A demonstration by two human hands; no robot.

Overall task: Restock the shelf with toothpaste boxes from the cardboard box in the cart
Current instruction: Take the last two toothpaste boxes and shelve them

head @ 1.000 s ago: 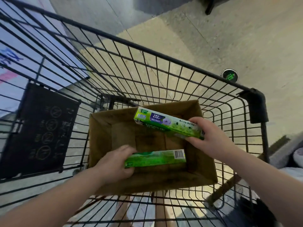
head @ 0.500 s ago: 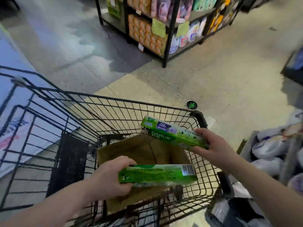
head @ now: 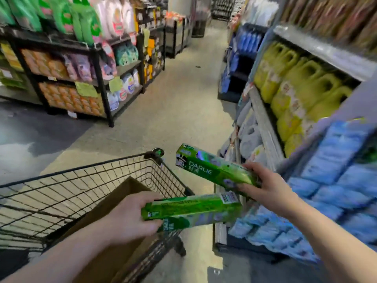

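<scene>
My left hand (head: 130,216) grips one end of a green toothpaste box (head: 193,208) that lies level above the right rim of the black wire cart (head: 61,193). My right hand (head: 267,184) holds the near end of a second green toothpaste box (head: 212,170), printed DARLIE, which slants up and to the left beyond the cart. The brown cardboard box (head: 114,203) sits in the cart under my left arm; its inside is hidden. The shelf unit (head: 265,127) on the right stands close to my right hand.
The right shelving carries yellow jugs (head: 295,92), white bags (head: 247,137) low down and blue packs (head: 334,180) nearest me. Across the aisle, a black rack (head: 102,82) holds orange and pink goods. Concrete floor (head: 173,111) runs ahead between them.
The view has swung up from the cart to the aisle and right shelves. Both hands have lifted their toothpaste boxes out of the cardboard box and carried them rightward past the cart's rim.
</scene>
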